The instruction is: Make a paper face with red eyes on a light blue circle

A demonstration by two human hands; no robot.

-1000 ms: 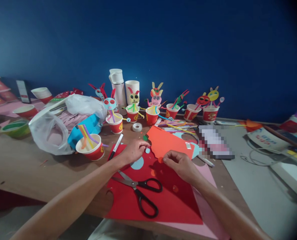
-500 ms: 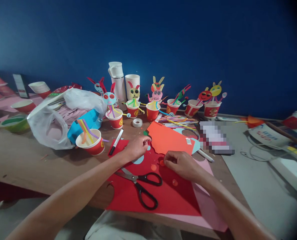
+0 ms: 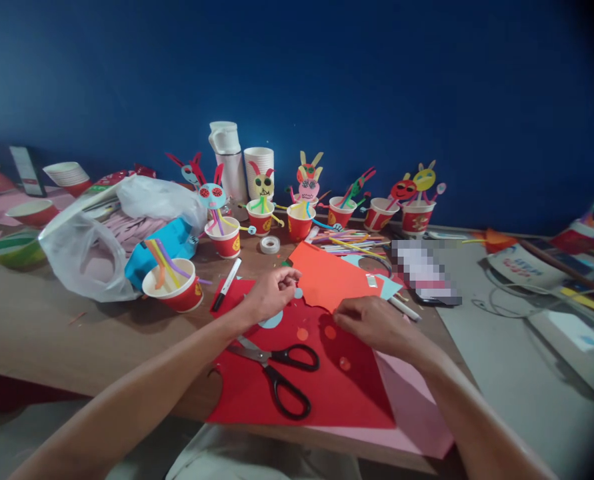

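My left hand is above the red paper sheet, its fingers curled inward at the torn-looking left edge of the orange paper. Just by its fingertips shows a small light blue disc; whether the fingers grip anything is hidden. My right hand has its fingers drawn together near the lower corner of the orange paper, and I cannot see what is between them. Small orange discs lie on the red sheet beside it. Black-handled scissors rest partly opened in front of both hands. A larger light blue circle lies under my left wrist.
Paper-cup figures stand along the blue wall. A cup with straws and a plastic bag are on the left. Tape, a marker, loose straws and a pixelated phone-like object surround the papers.
My right hand has come off the orange disc, which now lies uncovered, and shifted toward the orange paper's corner. My left fingers have rotated slightly. The whole view has slid a little left.
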